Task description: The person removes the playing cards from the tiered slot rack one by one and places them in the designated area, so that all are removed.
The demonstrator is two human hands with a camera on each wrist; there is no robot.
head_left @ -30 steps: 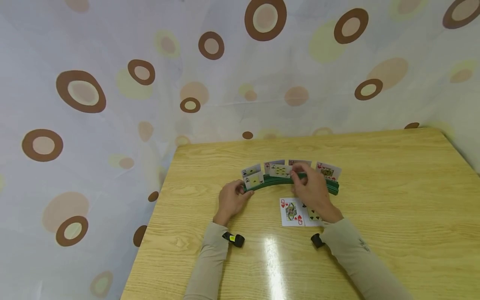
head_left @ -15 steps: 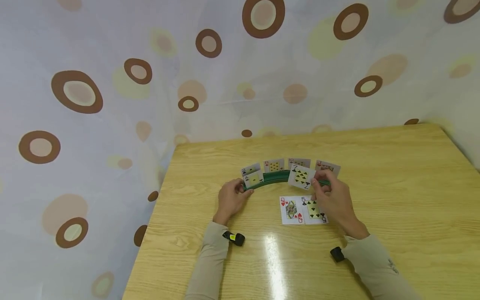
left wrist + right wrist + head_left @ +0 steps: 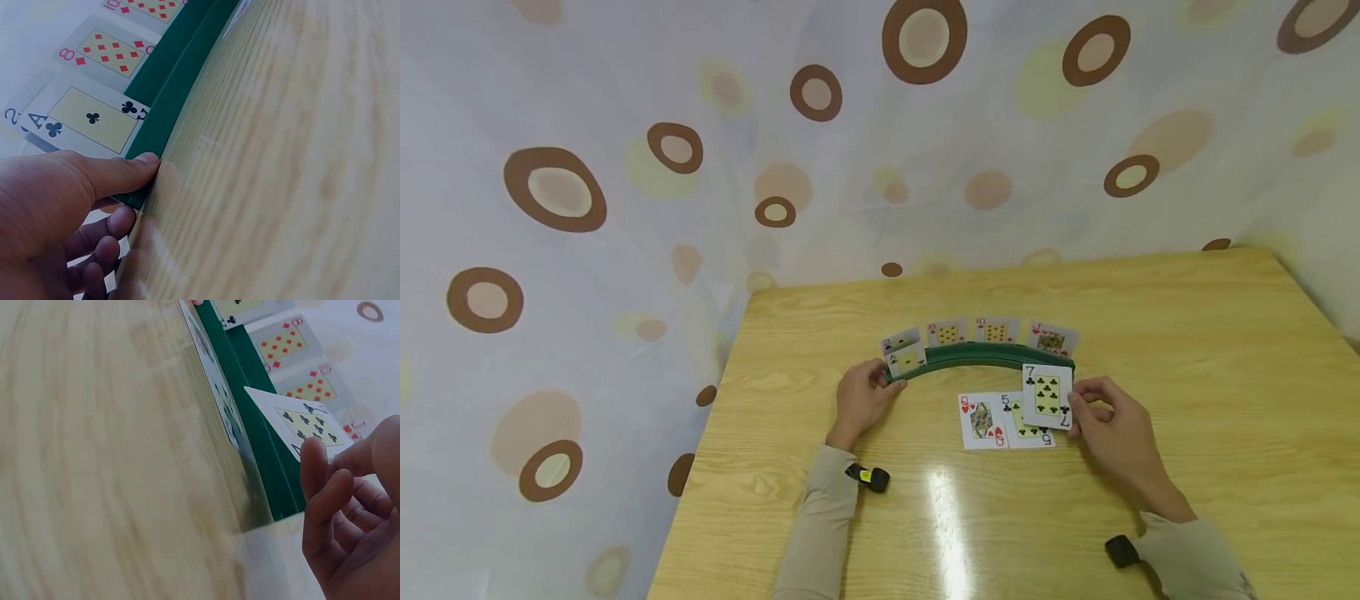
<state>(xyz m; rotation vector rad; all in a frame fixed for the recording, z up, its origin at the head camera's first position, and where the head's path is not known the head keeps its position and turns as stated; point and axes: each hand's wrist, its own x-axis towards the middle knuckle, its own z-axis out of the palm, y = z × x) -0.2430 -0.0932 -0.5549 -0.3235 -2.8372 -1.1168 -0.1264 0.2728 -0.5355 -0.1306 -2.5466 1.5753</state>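
A curved green card holder (image 3: 977,358) rests on the wooden table. My left hand (image 3: 859,402) grips its left end, thumb on the front edge, as the left wrist view shows up close. Beside that thumb stands an ace of clubs (image 3: 94,115), with a two behind it. My right hand (image 3: 1116,429) pinches a seven of clubs (image 3: 1047,396) by its right edge, between thumb and fingers. In the head view the seven overlaps the five of clubs (image 3: 1017,432) and the holder's right end. A queen of hearts (image 3: 981,421) lies face up left of the five.
The holder's back row bears an eight of diamonds (image 3: 947,333), a ten of diamonds (image 3: 997,331) and a jack of hearts (image 3: 1052,340). A wall covering with brown rings (image 3: 925,37) rises behind the table (image 3: 820,325).
My right hand has taken the seven of clubs from in front of the eight and ten, and carried it right and towards me. My left hand has stayed at the holder's end.
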